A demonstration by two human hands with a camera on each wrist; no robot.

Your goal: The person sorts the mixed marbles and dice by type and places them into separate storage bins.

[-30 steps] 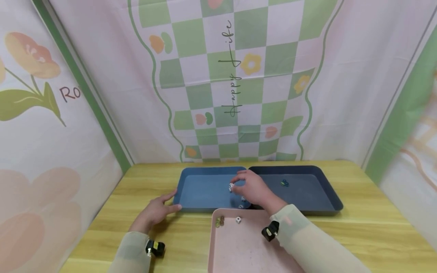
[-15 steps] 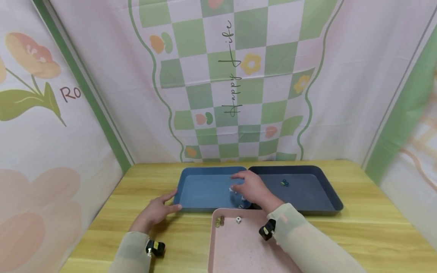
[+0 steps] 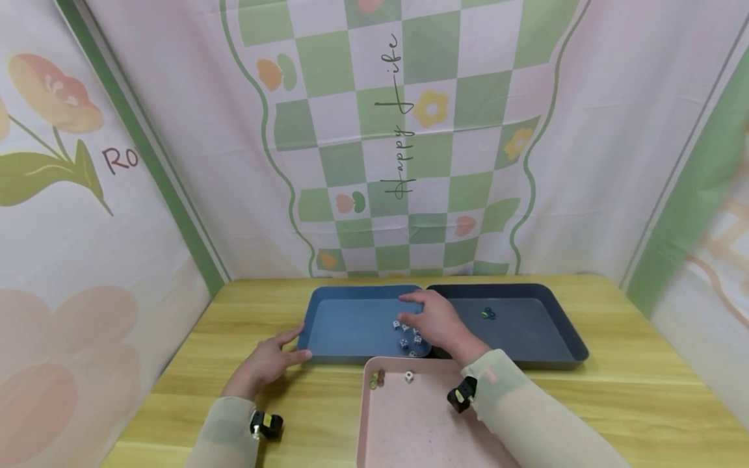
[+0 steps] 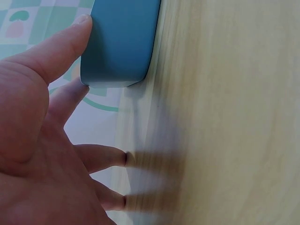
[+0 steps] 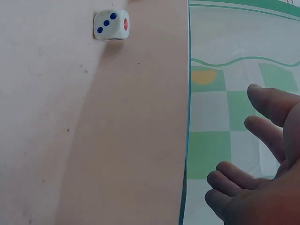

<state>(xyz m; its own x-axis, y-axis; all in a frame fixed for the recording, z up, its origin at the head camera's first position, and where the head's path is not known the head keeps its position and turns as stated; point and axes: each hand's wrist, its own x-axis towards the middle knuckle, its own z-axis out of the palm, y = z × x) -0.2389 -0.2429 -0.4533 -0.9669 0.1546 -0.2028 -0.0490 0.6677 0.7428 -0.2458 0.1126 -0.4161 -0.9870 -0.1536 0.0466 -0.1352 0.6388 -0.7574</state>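
My right hand (image 3: 440, 323) hovers above the right end of the blue tray (image 3: 339, 328), its fingers spread and holding nothing. Several white dice (image 3: 404, 343) lie in that tray below the hand, some partly hidden by it. In the right wrist view the right hand's fingers (image 5: 269, 101) are apart and hold nothing. My left hand (image 3: 268, 361) touches the tray's near left corner with thumb and index finger; the left wrist view has its thumb (image 4: 61, 51) against the tray wall (image 4: 122, 42). One white die (image 5: 111, 25) stays in the pink tray (image 3: 404, 429).
Beside the pink die's spot sit small yellow-green and brown pieces (image 3: 376, 379) in the corner. A dark navy tray (image 3: 526, 331) adjoins the blue one on the right and holds small green-blue pieces (image 3: 488, 314). All stand on a wooden table (image 3: 310, 416) before a printed curtain.
The right hand has let several dice fall from its fingers into the blue tray, then shifted slightly right. The left hand stays where it was.
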